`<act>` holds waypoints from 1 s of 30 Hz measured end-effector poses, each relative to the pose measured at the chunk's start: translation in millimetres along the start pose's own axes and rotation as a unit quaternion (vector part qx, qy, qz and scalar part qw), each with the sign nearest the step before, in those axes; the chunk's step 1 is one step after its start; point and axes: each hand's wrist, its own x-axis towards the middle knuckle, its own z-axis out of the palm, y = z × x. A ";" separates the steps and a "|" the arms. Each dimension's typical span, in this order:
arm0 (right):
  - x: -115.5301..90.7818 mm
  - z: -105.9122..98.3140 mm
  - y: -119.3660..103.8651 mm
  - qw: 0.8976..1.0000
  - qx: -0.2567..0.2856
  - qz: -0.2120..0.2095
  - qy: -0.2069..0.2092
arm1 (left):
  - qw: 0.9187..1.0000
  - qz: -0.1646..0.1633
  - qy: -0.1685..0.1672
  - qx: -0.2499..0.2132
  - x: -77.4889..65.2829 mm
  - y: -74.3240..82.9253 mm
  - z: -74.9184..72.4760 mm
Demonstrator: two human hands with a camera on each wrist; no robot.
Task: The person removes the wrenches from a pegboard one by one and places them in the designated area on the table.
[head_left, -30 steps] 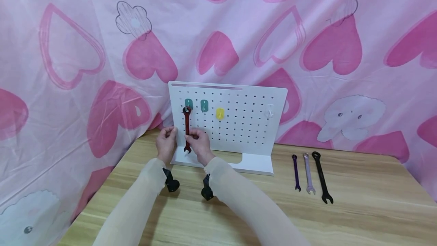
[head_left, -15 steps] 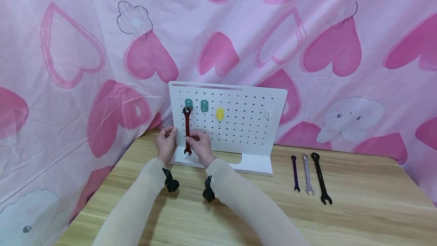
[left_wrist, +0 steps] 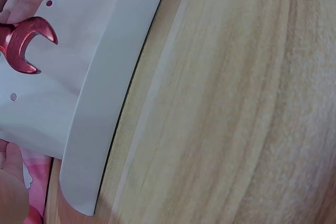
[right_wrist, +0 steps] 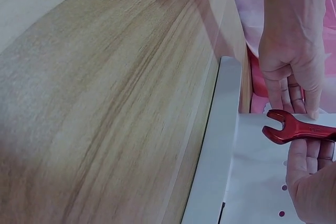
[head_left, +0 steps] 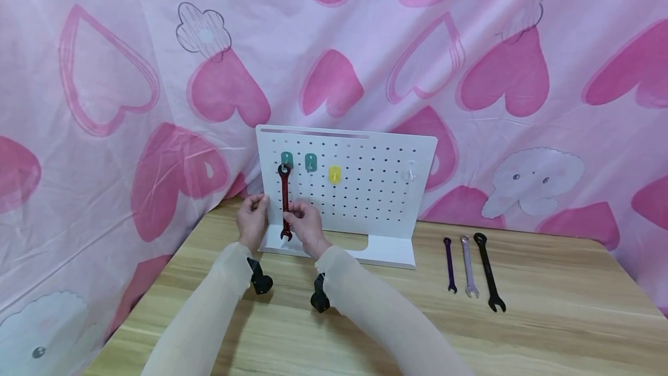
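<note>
A red combination wrench (head_left: 285, 196) stands upright before the left part of the white pegboard (head_left: 365, 190), its ring end over the leftmost green hook (head_left: 287, 159). Whether the ring sits on that hook is too small to tell. My right hand (head_left: 307, 226) pinches the wrench's lower shaft, with the open end pointing down below the fingers. At the board's left edge, my left hand (head_left: 251, 220) holds the rim between thumb and fingers. In the right wrist view, the wrench's open jaw (right_wrist: 286, 129) shows between both hands.
Another green hook (head_left: 311, 162), a yellow hook (head_left: 334, 174) and a clear hook (head_left: 410, 171) are on the board. To its right, a purple wrench (head_left: 450, 266), a silver wrench (head_left: 469, 266) and a large black wrench (head_left: 489, 271) lie on the wooden table (head_left: 376, 306).
The red wrench and my right hand have sunk slightly, the ring end staying near the green hook. My left hand stays at the board's edge.
</note>
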 end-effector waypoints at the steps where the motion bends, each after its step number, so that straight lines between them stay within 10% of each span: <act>1: -0.2 -0.2 0.3 1.000 -0.001 -0.001 -0.001 | 1.000 0.001 0.001 0.000 0.2 -0.3 0.1; 30: -17.4 -7.5 -4.8 1.000 0.008 0.005 -0.016 | 1.000 -0.008 -0.004 0.006 -3.5 3.7 -1.1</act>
